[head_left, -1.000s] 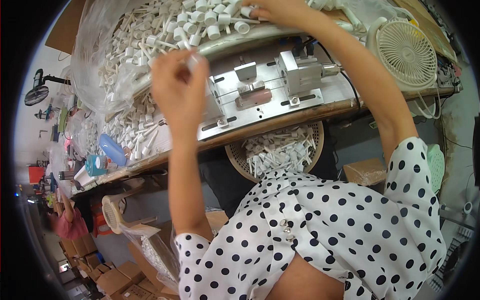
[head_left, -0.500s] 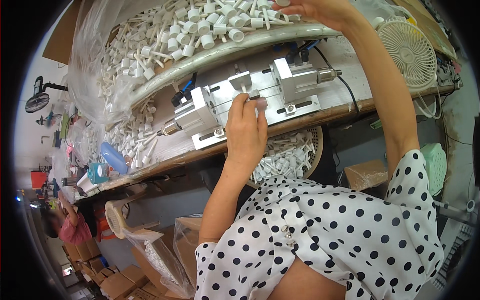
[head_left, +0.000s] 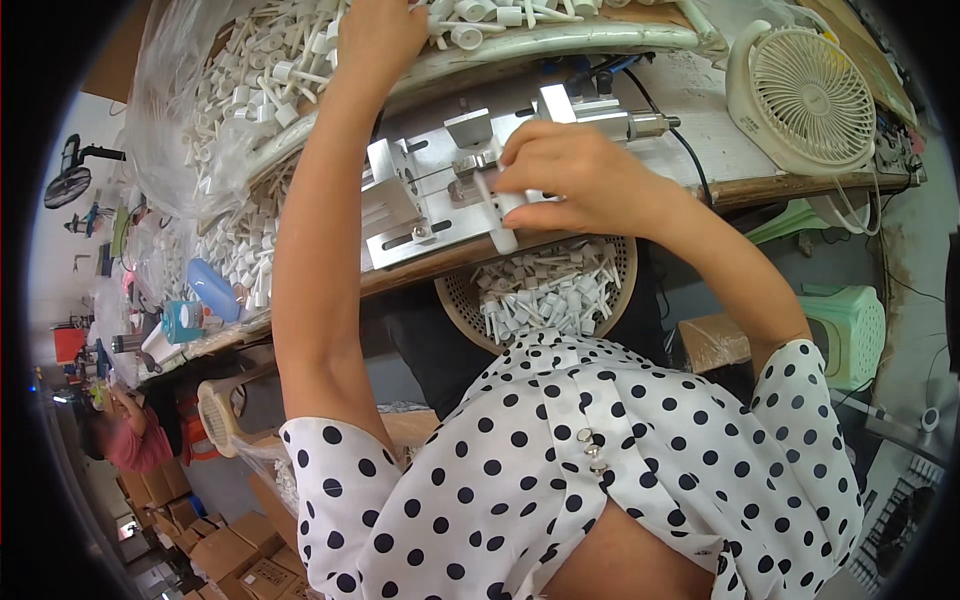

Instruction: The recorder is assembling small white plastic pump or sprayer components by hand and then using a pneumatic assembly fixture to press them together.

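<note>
White plastic parts, each a short cylindrical cap on a thin stem, lie in a large pile (head_left: 275,75) on the bench. My left hand (head_left: 378,40) reaches to the pile's near edge; its fingertips run out of view at the top, so its grip is hidden. Over the middle of a silver metal fixture (head_left: 420,235), my right hand (head_left: 580,178) has thumb and fingers closed around a white stemmed part (head_left: 492,215). This part slants down over the fixture's front edge, slightly blurred. A small metal block (head_left: 472,162) sits on the fixture beside my fingertips.
Below the bench edge, a round beige basket (head_left: 456,308) holds many white parts. A white desk fan (head_left: 800,95) stands at the right, with black cables (head_left: 672,140) behind the fixture. Cardboard boxes (head_left: 235,560) and another person (head_left: 135,435) are at the far left.
My left hand has gone from the fixture up to the pile. My right hand has come down from the pile to the fixture, where it holds a white part.
</note>
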The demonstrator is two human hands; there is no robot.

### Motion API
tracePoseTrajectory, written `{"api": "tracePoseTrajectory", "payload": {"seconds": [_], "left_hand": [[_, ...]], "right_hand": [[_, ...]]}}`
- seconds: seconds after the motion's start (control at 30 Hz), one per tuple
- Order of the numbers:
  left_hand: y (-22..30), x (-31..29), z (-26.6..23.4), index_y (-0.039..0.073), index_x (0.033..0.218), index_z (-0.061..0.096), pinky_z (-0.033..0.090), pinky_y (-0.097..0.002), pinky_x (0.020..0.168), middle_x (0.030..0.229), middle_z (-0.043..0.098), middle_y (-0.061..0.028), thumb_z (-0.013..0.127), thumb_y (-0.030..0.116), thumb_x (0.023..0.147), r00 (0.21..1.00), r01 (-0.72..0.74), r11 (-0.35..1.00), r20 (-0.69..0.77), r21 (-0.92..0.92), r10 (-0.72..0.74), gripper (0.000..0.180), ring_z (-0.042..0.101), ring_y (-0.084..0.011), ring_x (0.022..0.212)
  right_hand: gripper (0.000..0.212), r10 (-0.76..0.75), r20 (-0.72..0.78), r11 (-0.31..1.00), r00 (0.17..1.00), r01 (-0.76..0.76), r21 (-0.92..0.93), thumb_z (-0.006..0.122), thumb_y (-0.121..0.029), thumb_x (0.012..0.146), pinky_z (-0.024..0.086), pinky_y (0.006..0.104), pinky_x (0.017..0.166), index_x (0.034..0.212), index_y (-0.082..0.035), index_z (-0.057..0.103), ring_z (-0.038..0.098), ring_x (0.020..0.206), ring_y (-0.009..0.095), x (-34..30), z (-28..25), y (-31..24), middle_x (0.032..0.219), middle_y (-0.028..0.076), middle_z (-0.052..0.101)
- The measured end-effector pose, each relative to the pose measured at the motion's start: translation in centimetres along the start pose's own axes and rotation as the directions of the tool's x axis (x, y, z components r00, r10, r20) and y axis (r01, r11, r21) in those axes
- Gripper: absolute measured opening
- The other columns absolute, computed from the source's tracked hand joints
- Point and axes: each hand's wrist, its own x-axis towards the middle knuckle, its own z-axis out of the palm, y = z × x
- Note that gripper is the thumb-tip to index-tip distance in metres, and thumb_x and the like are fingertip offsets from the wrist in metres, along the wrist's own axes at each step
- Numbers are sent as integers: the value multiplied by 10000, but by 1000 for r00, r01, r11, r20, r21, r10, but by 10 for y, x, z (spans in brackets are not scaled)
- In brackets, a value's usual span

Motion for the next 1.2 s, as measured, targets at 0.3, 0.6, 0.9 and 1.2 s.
{"api": "tracePoseTrajectory", "payload": {"seconds": [0.3,0.6,0.9,1.2], "left_hand": [[-2,0,-54,-40,957,606,523,-250,608,868,598,-100,606,138,798,802,568,304,429,-765,-416,238,606,-196,758],[28,-67,-92,-64,981,574,503,-255,612,876,584,-121,584,72,815,760,349,-290,451,-891,-468,215,591,-202,723],[137,-179,-60,-3,911,613,455,-211,602,1032,552,-106,642,12,706,935,339,679,151,-651,-322,207,546,-111,732],[134,-169,-46,-23,911,568,468,-357,728,1038,538,-171,615,59,746,976,220,850,106,-478,-192,190,577,-333,870]], "right_hand": [[220,-18,207,981,978,58,-186,693,-204,643,454,351,657,685,-52,541,555,734,236,7,21,12,658,72,558],[211,45,-54,913,998,-63,-403,639,-225,728,479,357,664,883,-103,563,580,798,259,58,-18,39,837,76,550],[277,331,199,922,923,-271,-276,583,-264,747,462,383,676,833,-5,627,601,709,253,99,-50,91,722,155,615],[313,610,202,564,766,-599,568,578,-320,839,435,221,587,940,-24,600,520,675,85,55,-71,43,763,-2,574]]}}
